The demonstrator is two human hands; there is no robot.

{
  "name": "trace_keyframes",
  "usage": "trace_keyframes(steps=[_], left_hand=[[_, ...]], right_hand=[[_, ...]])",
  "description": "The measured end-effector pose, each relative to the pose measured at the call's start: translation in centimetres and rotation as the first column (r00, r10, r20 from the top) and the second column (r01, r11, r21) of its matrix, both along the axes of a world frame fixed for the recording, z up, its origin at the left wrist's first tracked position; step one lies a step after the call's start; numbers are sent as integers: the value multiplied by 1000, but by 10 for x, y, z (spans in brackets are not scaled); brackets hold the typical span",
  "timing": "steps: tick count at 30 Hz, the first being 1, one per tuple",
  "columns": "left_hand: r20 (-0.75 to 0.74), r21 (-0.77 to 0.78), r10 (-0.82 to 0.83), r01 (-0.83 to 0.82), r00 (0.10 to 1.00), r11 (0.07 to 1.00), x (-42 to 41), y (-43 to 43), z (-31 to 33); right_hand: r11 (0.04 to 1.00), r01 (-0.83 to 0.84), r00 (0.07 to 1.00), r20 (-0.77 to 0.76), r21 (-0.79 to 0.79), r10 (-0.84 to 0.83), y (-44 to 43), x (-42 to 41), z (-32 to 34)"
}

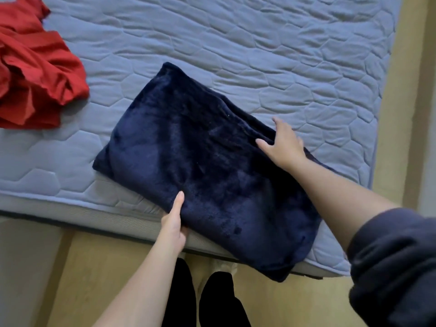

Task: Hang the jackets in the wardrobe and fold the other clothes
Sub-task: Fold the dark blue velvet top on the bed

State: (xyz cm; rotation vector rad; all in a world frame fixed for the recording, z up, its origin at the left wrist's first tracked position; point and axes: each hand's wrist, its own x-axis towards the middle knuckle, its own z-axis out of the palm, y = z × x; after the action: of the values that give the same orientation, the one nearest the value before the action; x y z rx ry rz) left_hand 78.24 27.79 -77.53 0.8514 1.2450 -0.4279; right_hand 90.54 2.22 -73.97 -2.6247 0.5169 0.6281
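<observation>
A dark navy fleece garment (pixel 200 166), folded into a rough rectangle, lies slantwise on the blue quilted mattress (pixel 259 55) and overhangs its near edge. My left hand (pixel 173 223) grips the garment's near left edge, thumb on top and fingers tucked under the fabric. My right hand (pixel 282 143) holds the far right edge with the thumb on top and the fingers over the fold. A crumpled red garment (pixel 33 74) lies loose at the mattress's far left.
The mattress's near edge and its grey side band (pixel 70 208) run across the lower left. Beige floor (pixel 271 303) lies below, with my dark-clad legs (pixel 212 300) standing on it. A beige strip of floor (pixel 405 90) borders the bed on the right.
</observation>
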Motion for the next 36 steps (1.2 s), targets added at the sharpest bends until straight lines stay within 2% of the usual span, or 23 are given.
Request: trace_keyframes(steps=[2, 6, 9, 11, 12, 14, 15, 17, 18, 19, 22, 23, 26, 30, 32, 36], left_hand=[[19, 2, 9, -9, 1000, 1000, -2, 2, -13], [62, -4, 17, -16, 998, 1000, -7, 4, -29], [51, -28, 44, -43, 998, 999, -9, 5, -25], [36, -44, 50, -49, 998, 998, -8, 5, -18], [36, -41, 55, -54, 998, 998, -7, 5, -15], [37, -36, 61, -60, 997, 998, -4, 5, -10], [34, -34, 62, -61, 997, 998, -3, 5, -9], [30, -32, 65, -64, 997, 997, -2, 5, -8], [34, -31, 62, -61, 998, 998, -3, 5, -8], [39, -30, 57, -56, 998, 998, -3, 4, -9], [60, -21, 33, -31, 998, 999, -5, 4, -14], [64, -20, 24, -23, 998, 1000, -5, 5, -15], [75, -29, 16, -14, 997, 999, -5, 5, -17], [66, -64, 36, -31, 997, 997, -7, 2, -16], [76, -102, 37, -29, 996, 994, -7, 1, -13], [68, -133, 43, -34, 997, 991, -4, 4, 1]], right_hand=[[987, -69, 994, -76, 144, 80, 15, 36, -23], [972, -155, 968, -173, 175, 185, 32, 65, -51], [942, -200, 913, -299, 270, 279, 27, 76, -44], [949, -268, 930, -212, 165, 299, 21, 76, -35], [958, -272, 956, -89, 84, 280, 19, 74, -31], [963, -271, 951, 156, 13, 266, 16, 65, -24], [956, -294, 939, 190, 6, 287, 17, 60, -24], [940, -342, 938, 60, 6, 341, 18, 53, -29], [945, -327, 945, -19, 2, 327, 18, 52, -33], [960, -279, 960, -32, 5, 279, 18, 53, -36], [999, -32, 996, 77, -13, 33, 19, 69, -33], [999, 17, 998, 64, -31, -15, 19, 74, -33], [1000, 14, 996, -92, -12, -16, 25, 80, -37], [952, 80, 956, -292, 296, 10, 28, 86, -37], [932, 97, 906, -418, 350, 63, 28, 88, -33], [896, 254, 722, -688, 364, 75, 31, 81, -26]])
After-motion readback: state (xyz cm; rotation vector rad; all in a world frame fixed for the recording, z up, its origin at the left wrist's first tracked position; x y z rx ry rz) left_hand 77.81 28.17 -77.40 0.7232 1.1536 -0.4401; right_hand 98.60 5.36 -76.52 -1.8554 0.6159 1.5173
